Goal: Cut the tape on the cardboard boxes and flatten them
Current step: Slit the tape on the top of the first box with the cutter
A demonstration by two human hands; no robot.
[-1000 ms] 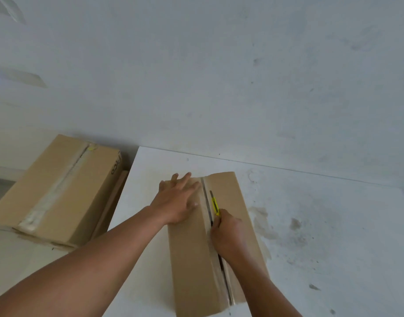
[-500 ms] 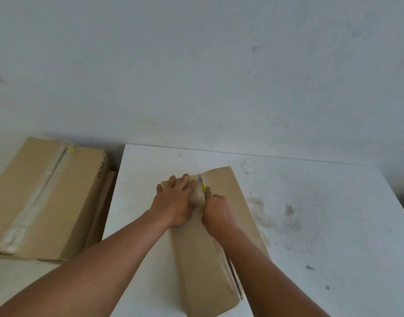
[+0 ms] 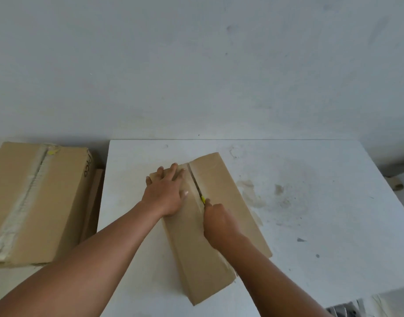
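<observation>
Cardboard box [image 3: 210, 227], long and narrow, lies on the white table [image 3: 310, 202] in the head view, the only view there is. The left hand [image 3: 166, 193] rests flat on its top with fingers spread, pressing the flap just to the left of the centre seam. The right hand [image 3: 217, 220] is curled tight around a yellow cutter [image 3: 203, 199], whose tip pokes out ahead of the knuckles and sits in the seam. Beyond that grip, toward the far end, the seam shows as an open dark slit; nearer than the grip, the wrist hides it, so I cannot tell whether the tape there is parted.

By my reading, the tape-cutting step on this box is under way. The next move calls for steady pressure from the flat hand while the blade runs along the seam, kept clear of those spread fingers.

Well to the left of the bracing hand, off the table, a second box [image 3: 36, 202] sits with its tape intact.
</observation>
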